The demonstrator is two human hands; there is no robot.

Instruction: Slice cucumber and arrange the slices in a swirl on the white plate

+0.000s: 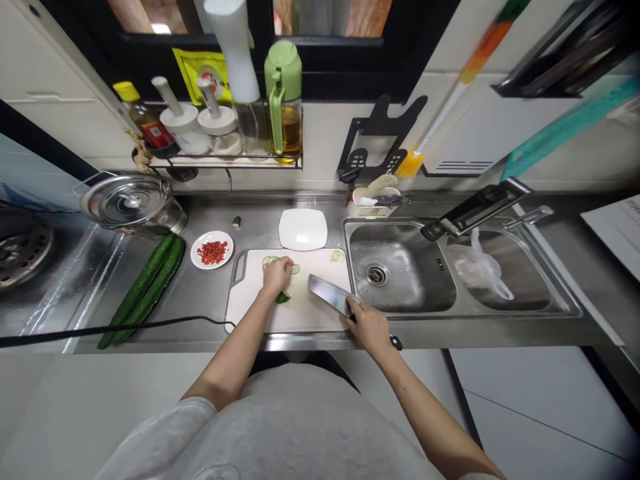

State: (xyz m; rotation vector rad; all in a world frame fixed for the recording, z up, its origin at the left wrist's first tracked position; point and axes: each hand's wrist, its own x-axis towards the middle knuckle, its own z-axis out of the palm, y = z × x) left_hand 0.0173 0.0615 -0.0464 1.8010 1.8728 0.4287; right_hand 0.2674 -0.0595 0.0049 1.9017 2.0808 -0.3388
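My left hand (277, 275) is curled with its fingers together over the white cutting board (250, 310), closed on cucumber slices that it partly hides. One pale cucumber slice (295, 269) shows at the fingertips. A dark green cucumber piece (283, 297) lies just below that hand. My right hand (370, 325) grips the handle of a kitchen knife (327, 293), its broad blade low over the board's right half and pointing left. Several thin slices (337, 256) lie in the board's upper right corner.
Behind the board stands a white dish (303, 229); to its left is a plate (212, 265) of chopped red bits. Whole cucumbers (147, 290) and a lidded steel pot (133, 202) are farther left. A double sink (400, 267) adjoins the right. A black cable (175, 321) crosses the counter.
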